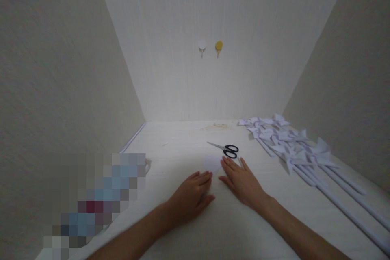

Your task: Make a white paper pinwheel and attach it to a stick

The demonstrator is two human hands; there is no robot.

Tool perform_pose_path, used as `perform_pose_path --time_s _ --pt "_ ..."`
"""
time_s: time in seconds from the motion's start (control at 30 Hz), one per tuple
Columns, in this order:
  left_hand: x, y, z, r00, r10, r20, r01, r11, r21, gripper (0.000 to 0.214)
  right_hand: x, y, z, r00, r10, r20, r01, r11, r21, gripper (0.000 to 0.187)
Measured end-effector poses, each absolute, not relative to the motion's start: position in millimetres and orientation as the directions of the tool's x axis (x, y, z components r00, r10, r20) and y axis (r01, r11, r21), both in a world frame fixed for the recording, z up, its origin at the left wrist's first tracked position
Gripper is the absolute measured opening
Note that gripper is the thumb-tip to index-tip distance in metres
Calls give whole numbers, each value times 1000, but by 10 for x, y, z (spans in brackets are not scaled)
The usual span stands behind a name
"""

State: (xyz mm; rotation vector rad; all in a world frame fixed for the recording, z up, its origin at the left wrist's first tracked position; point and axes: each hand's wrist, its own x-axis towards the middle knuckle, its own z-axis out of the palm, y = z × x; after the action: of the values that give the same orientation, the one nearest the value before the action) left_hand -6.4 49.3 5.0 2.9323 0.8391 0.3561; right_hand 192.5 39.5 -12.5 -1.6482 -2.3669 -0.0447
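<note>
A small sheet of white paper point(211, 163) lies on the white surface between my hands. My left hand point(192, 193) rests at its lower left edge, fingers stretched out and thumb apart. On the right edge lie the fingertips of my right hand point(240, 178), which is flat with its fingers spread. Just beyond the right fingertips is a pair of scissors point(224, 148) with black handles, its blades pointing left. Part of the paper is covered by my fingers.
Several white paper pinwheels point(286, 142) on rolled paper sticks point(344, 207) lie along the right side. Two hooks, one white point(202, 45) and one yellow point(218, 46), are on the back wall. Walls rise on both sides. A blurred-out patch point(100, 199) covers things at left.
</note>
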Motion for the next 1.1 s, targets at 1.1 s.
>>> perform_pose_path --time_s 1.1 --pt "-111 573 1 704 624 338 503 -775 384 45 1744 161 50 -686 706 176 641 701 -312 56"
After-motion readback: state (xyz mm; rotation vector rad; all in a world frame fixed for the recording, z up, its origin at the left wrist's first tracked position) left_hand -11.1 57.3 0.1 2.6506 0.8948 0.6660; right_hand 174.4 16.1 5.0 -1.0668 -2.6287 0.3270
